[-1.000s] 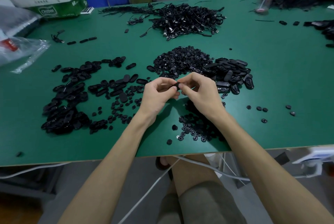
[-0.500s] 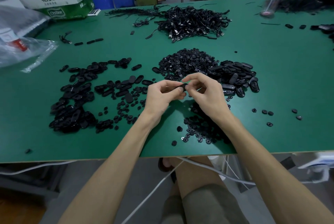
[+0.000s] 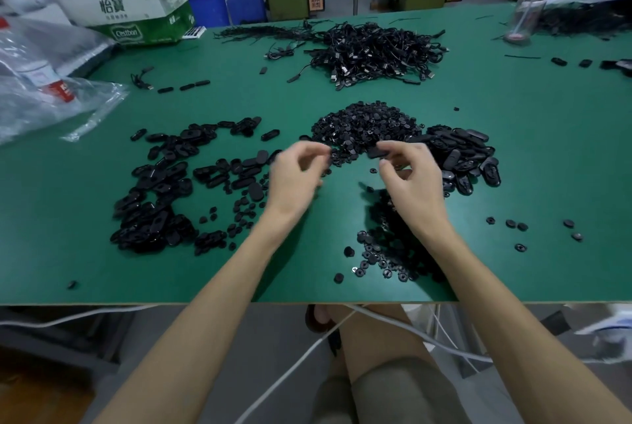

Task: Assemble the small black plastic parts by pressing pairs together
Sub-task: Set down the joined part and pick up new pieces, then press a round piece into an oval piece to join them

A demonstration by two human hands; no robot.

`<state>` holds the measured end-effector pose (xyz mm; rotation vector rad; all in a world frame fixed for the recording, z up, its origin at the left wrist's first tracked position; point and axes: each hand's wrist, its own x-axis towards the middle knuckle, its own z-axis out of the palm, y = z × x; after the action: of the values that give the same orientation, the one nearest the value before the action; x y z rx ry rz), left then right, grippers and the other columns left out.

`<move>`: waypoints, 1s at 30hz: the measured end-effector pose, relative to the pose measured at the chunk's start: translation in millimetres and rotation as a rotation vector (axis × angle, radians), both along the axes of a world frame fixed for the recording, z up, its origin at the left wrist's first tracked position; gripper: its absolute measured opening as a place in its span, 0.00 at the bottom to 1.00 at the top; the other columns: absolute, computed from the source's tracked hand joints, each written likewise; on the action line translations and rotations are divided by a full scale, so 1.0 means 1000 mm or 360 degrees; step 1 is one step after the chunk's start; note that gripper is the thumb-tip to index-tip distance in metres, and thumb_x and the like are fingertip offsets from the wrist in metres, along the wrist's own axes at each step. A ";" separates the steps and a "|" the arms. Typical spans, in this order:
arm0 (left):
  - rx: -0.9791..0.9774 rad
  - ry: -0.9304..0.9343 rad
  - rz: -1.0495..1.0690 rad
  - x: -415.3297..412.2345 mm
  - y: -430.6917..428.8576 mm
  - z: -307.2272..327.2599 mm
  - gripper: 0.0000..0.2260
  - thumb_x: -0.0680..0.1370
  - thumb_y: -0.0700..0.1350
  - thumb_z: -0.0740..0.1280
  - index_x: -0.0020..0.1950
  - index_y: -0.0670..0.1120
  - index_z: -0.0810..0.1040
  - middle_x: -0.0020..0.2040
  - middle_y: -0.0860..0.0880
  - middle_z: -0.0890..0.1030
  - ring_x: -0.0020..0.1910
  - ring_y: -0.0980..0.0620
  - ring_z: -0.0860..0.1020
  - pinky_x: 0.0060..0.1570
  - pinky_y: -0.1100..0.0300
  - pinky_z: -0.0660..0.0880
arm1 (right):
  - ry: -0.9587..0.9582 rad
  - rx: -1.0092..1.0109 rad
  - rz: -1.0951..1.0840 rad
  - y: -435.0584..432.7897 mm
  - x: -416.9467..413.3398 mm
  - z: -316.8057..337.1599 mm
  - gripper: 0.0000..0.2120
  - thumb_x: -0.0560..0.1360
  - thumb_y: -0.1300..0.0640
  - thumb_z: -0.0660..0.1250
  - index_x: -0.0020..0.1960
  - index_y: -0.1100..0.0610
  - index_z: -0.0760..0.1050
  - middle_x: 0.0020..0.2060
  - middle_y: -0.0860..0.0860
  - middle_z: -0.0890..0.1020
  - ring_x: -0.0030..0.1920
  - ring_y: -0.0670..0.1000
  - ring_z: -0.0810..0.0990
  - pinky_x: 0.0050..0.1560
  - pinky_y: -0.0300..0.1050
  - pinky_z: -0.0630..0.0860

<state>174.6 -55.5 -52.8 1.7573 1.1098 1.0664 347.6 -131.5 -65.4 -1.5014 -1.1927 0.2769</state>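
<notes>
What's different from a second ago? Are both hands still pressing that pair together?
No. The hands have come apart. The left hand swung left, off the part; it is blurred, so whether it holds anything is unclear. The right hand shifted right and now pinches the black oval part alone. The piles of black parts on the green table lie as before.

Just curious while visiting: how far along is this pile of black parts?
Probably done: the oval pieces spread at left. In hand: the right hand pinches one black part; the left hand is blurred. Left: the round-part heap and oval-shell pile are large.
</notes>
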 end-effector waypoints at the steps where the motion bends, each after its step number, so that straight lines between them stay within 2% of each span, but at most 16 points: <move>1: 0.0086 0.0173 0.0138 -0.012 0.009 0.006 0.09 0.83 0.36 0.65 0.60 0.45 0.81 0.55 0.50 0.83 0.54 0.52 0.83 0.56 0.53 0.82 | 0.0058 -0.0001 -0.0098 0.001 0.002 -0.001 0.15 0.80 0.62 0.66 0.66 0.56 0.79 0.58 0.52 0.75 0.51 0.41 0.78 0.54 0.36 0.77; 3: 0.0234 0.0634 0.0408 -0.042 0.029 0.019 0.12 0.81 0.33 0.63 0.62 0.43 0.78 0.59 0.47 0.80 0.56 0.51 0.80 0.60 0.54 0.79 | 0.0195 -0.0016 -0.0295 0.003 0.007 -0.002 0.20 0.82 0.60 0.65 0.73 0.57 0.72 0.61 0.52 0.69 0.52 0.38 0.76 0.55 0.34 0.77; 5: 0.0292 0.1181 0.0615 -0.075 0.049 0.027 0.15 0.79 0.31 0.63 0.66 0.38 0.75 0.63 0.40 0.77 0.60 0.44 0.77 0.62 0.49 0.78 | 0.0277 -0.0050 -0.0413 0.004 0.010 -0.004 0.27 0.83 0.58 0.63 0.80 0.59 0.61 0.65 0.52 0.65 0.52 0.35 0.74 0.57 0.33 0.75; 6: 0.0260 0.1445 0.0683 -0.090 0.056 0.030 0.16 0.79 0.32 0.64 0.67 0.35 0.72 0.65 0.36 0.74 0.63 0.39 0.74 0.63 0.46 0.76 | 0.0306 -0.0075 -0.0424 0.005 0.011 -0.005 0.31 0.83 0.57 0.62 0.83 0.59 0.55 0.70 0.53 0.62 0.56 0.37 0.74 0.61 0.37 0.75; 8: 0.0059 0.1863 0.0743 -0.113 0.064 0.033 0.18 0.80 0.34 0.65 0.69 0.30 0.68 0.68 0.30 0.69 0.68 0.32 0.68 0.65 0.40 0.72 | 0.0336 -0.0137 -0.0386 0.005 0.012 -0.008 0.35 0.84 0.55 0.60 0.84 0.58 0.45 0.80 0.54 0.53 0.68 0.49 0.73 0.70 0.49 0.73; 10: -0.0150 0.2078 0.0724 -0.126 0.066 0.033 0.16 0.81 0.35 0.64 0.66 0.29 0.68 0.69 0.28 0.67 0.69 0.31 0.66 0.65 0.39 0.69 | 0.0321 -0.0201 -0.0346 0.006 0.012 -0.008 0.36 0.84 0.55 0.59 0.84 0.56 0.43 0.83 0.54 0.47 0.75 0.56 0.68 0.75 0.55 0.68; 12: -0.0179 0.2185 0.0698 -0.131 0.064 0.028 0.09 0.80 0.32 0.63 0.59 0.31 0.72 0.67 0.29 0.69 0.66 0.31 0.68 0.65 0.38 0.69 | 0.0261 -0.0214 -0.0344 0.006 0.011 -0.008 0.33 0.84 0.56 0.60 0.84 0.57 0.48 0.83 0.55 0.51 0.78 0.56 0.64 0.77 0.57 0.65; 15: -0.0077 0.2207 0.0713 -0.133 0.062 0.018 0.08 0.78 0.27 0.62 0.56 0.30 0.73 0.62 0.28 0.72 0.63 0.29 0.70 0.64 0.37 0.68 | 0.0136 -0.0178 -0.0320 0.006 0.009 -0.007 0.23 0.83 0.57 0.63 0.77 0.59 0.66 0.72 0.55 0.68 0.70 0.53 0.72 0.72 0.55 0.71; 18: 0.0008 0.2180 0.0737 -0.134 0.061 0.015 0.09 0.77 0.26 0.62 0.57 0.29 0.73 0.58 0.28 0.74 0.60 0.29 0.73 0.62 0.35 0.69 | -0.0112 -0.0254 -0.0182 0.007 0.007 -0.010 0.11 0.82 0.56 0.66 0.63 0.56 0.79 0.59 0.51 0.75 0.63 0.53 0.74 0.67 0.54 0.73; 20: 0.0059 0.2186 0.0759 -0.132 0.059 0.019 0.07 0.76 0.26 0.62 0.54 0.31 0.74 0.57 0.30 0.75 0.59 0.30 0.73 0.62 0.34 0.69 | -0.0329 -0.0366 -0.0094 0.007 0.006 -0.013 0.09 0.80 0.51 0.70 0.56 0.54 0.82 0.54 0.50 0.77 0.61 0.52 0.70 0.65 0.50 0.71; 23: 0.0133 0.2123 0.0759 -0.124 0.053 0.027 0.05 0.77 0.27 0.63 0.47 0.35 0.72 0.54 0.31 0.75 0.57 0.31 0.73 0.60 0.34 0.69 | -0.0548 -0.0566 0.0004 0.009 0.004 -0.014 0.15 0.75 0.40 0.74 0.52 0.51 0.81 0.48 0.49 0.76 0.56 0.51 0.67 0.57 0.47 0.66; 25: 0.0229 0.1915 0.0715 -0.115 0.051 0.030 0.07 0.79 0.30 0.63 0.43 0.38 0.71 0.53 0.33 0.75 0.52 0.34 0.74 0.55 0.37 0.72 | -0.0594 -0.0631 0.0041 0.011 0.004 -0.015 0.17 0.72 0.38 0.75 0.50 0.50 0.80 0.45 0.48 0.74 0.54 0.51 0.66 0.54 0.47 0.66; 26: 0.0270 0.1755 0.0648 -0.107 0.050 0.031 0.07 0.81 0.32 0.64 0.43 0.38 0.73 0.52 0.35 0.77 0.48 0.36 0.75 0.49 0.42 0.75 | -0.0595 -0.0630 0.0047 0.011 0.004 -0.016 0.15 0.71 0.39 0.76 0.48 0.49 0.80 0.44 0.46 0.73 0.54 0.51 0.66 0.53 0.47 0.65; 28: 0.0231 0.1325 0.0466 -0.087 0.044 0.031 0.05 0.83 0.36 0.65 0.54 0.38 0.80 0.52 0.41 0.81 0.41 0.45 0.79 0.40 0.57 0.77 | -0.0564 -0.0608 0.0046 0.012 0.004 -0.016 0.12 0.72 0.42 0.77 0.44 0.48 0.79 0.41 0.43 0.71 0.53 0.51 0.67 0.50 0.45 0.62; 29: 0.0156 0.1100 0.0358 -0.076 0.039 0.031 0.07 0.83 0.37 0.66 0.60 0.39 0.81 0.53 0.45 0.82 0.42 0.49 0.81 0.41 0.60 0.78 | -0.0554 -0.0606 0.0048 0.012 0.004 -0.017 0.11 0.73 0.43 0.77 0.42 0.47 0.78 0.40 0.41 0.71 0.53 0.51 0.67 0.49 0.45 0.61; 30: 0.0074 0.0876 0.0230 -0.064 0.033 0.030 0.09 0.83 0.38 0.67 0.62 0.40 0.80 0.54 0.46 0.83 0.44 0.51 0.82 0.46 0.59 0.81 | -0.0554 -0.0609 0.0057 0.012 0.004 -0.017 0.11 0.73 0.44 0.76 0.42 0.47 0.77 0.39 0.41 0.71 0.52 0.51 0.68 0.48 0.45 0.61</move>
<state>110.9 -22.7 -22.4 2.0998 1.5709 0.7035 351.2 -119.2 -82.3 -1.9178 -1.5036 0.2866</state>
